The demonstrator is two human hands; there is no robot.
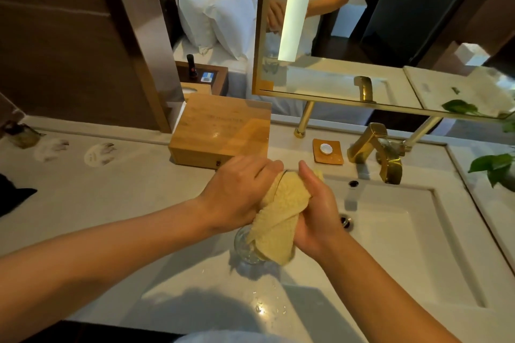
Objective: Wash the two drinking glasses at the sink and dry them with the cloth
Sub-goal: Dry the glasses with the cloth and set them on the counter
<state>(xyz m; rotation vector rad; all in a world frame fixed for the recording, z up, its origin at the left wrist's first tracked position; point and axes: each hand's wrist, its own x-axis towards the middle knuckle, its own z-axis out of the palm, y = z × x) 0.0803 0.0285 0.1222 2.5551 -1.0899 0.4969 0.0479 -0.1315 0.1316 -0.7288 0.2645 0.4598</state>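
Both my hands are up just left of the sink (434,195), above its left rim, working the cloth (281,203) between them. My left hand (239,189) comes over the top of the yellow bundle, fingers pressed together and curled down onto it. My right hand (315,203) wraps the cloth from the sink side, fingers together and folded round the far side, thumb lying up along the fabric. At the top of the bundle, between my hands, a thin dark curved rim (282,174) peeks out. It looks like the lip of a glass wrapped inside, though I cannot tell for sure.

The cloth's loose end hangs down over a clear glass (245,245) that stands upright on the counter (117,203) just beside the sink's left edge, right below my hands. Only its left side and base show.

Water drops (262,306) lie on the counter near the sink's front left corner. Behind the sink stands the gold tap (376,150), its spout reaching over the basin. A soap dish (334,157) sits just left of the tap at the back of the sink, and a wooden box (220,131) lies further left of the sink. Green leaves (493,167) hang over the sink's right rim.
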